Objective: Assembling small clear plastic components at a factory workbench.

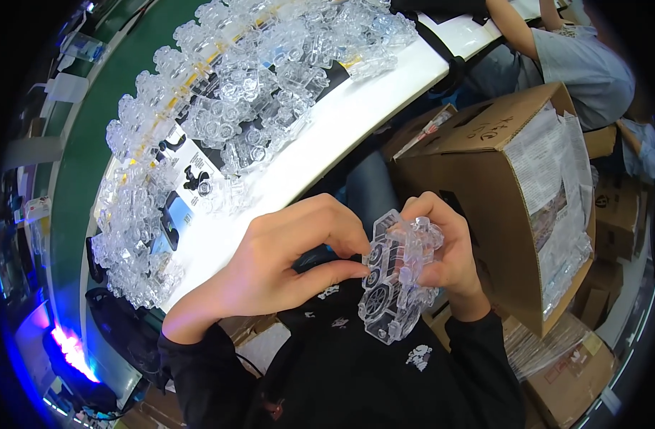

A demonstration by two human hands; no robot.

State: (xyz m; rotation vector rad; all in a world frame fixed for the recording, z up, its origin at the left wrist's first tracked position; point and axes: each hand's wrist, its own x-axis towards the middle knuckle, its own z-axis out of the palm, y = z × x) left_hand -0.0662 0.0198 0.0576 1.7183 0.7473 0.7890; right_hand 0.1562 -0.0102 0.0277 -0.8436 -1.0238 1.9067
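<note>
- Furthest left, I see a heap of clear plastic pieces (242, 86) spread along the white worktop (356, 107). They lie over one another, with hard, glossy, knobbly surfaces, so I'd expect neighbours to snag when one is lifted out.
- Next comes the left hand (274, 254), with the tips of its thumb and forefinger at the left edge of the held piece. They look to be touching it, but I cannot tell whether they pinch it or merely rest there.
- In the middle is the clear piece (388, 282), held up off the worktop in front of the black top. Wheel shapes show on its side facing left. I judge it light and stiff, with little give, and rather slippery on its smooth faces. Its thin rim could chip or crack under a hard squeeze, so I'd keep pressure low there.
- To its right, the right hand (452, 250) is closed around the piece's right side, thumb towards me and fingers at its upper end. I favour this hold: the chunky, ridged body should give better purchase than the flat rim.
- Furthest right stands an open cardboard box (478, 186), with printed paper (545, 154) showing at its mouth, well apart from the left hand.
</note>
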